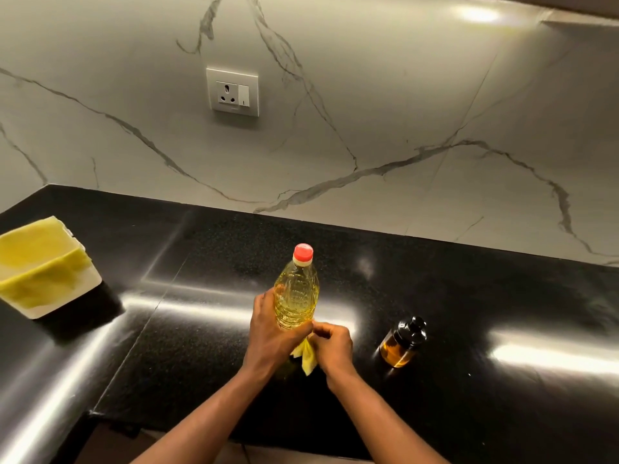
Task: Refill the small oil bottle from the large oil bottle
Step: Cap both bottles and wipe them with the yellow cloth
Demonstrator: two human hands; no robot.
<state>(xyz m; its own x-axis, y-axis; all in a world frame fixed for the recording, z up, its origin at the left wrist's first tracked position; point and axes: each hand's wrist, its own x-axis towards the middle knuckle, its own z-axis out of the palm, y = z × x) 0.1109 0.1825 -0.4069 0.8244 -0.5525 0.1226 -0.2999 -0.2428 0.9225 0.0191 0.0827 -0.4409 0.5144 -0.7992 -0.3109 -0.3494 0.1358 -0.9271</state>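
Note:
The large oil bottle (296,293), clear plastic full of yellow oil with a red cap, stands upright on the black counter (207,323). My left hand (273,333) grips its lower body from the left. My right hand (333,346) pinches a loose yellow piece (307,358), a label or wrapper, at the bottle's lower right side. The small oil bottle (402,343), a short amber jar with a black cap on it and some dark oil inside, stands to the right, apart from both hands.
A white bin (50,276) lined with a yellow bag sits at the counter's left. A wall socket (232,92) is on the marble backsplash. The counter's front edge runs near my forearms.

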